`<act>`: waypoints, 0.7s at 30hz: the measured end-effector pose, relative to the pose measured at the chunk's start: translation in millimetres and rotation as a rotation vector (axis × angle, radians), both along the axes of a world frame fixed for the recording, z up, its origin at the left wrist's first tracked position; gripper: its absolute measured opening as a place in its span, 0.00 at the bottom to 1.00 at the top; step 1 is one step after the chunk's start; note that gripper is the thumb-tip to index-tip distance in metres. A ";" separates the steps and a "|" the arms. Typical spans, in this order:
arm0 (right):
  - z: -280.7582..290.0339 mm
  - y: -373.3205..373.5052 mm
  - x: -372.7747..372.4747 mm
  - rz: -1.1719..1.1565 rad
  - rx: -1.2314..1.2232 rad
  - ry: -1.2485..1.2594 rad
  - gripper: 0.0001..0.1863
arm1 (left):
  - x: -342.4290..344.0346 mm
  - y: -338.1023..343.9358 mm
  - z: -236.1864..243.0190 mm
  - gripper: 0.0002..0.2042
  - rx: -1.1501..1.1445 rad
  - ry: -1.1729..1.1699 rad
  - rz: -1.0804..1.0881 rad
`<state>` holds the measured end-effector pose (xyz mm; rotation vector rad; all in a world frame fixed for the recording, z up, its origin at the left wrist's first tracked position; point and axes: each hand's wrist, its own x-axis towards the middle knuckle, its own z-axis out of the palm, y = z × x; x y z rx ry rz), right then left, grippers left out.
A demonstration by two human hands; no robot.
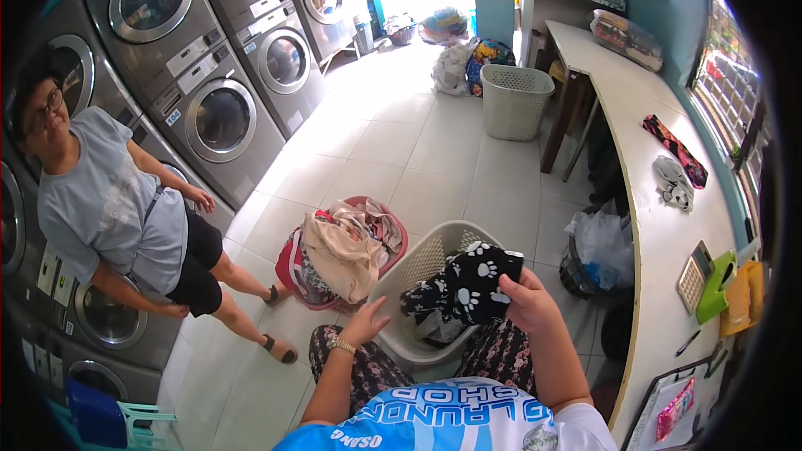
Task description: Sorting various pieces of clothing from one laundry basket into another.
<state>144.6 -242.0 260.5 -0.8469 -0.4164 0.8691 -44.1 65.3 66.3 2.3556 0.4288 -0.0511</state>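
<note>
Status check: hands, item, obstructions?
Right hand: grip on paw-print cloth. Left hand: open, nothing held. Cloth hangs over basket at the knees. Heaped laundry close by, not in the way.

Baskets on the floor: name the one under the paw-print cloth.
The near pale basket: the right hand holds the paw-print cloth over it, unlike the pink basket, dark basket and far pale basket.

worn shirt (pixel 418 428): large upside-down lettering (pixel 455 405) across the chest
grey machines (pixel 220 120): small number labels (pixel 174 118) near the fronts' left edges
</note>
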 end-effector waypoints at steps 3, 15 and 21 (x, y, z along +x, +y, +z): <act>-6.2 14.8 10.0 0.020 -0.311 -0.195 0.22 | -5.7 15.0 -18.8 0.30 -0.105 0.236 0.093; -6.1 40.8 9.0 0.078 -0.485 0.025 0.22 | 0.1 21.1 -97.4 0.32 0.049 0.481 0.075; -7.6 39.3 11.6 0.089 -0.396 0.088 0.19 | 1.1 28.5 -122.8 0.33 0.024 0.428 0.100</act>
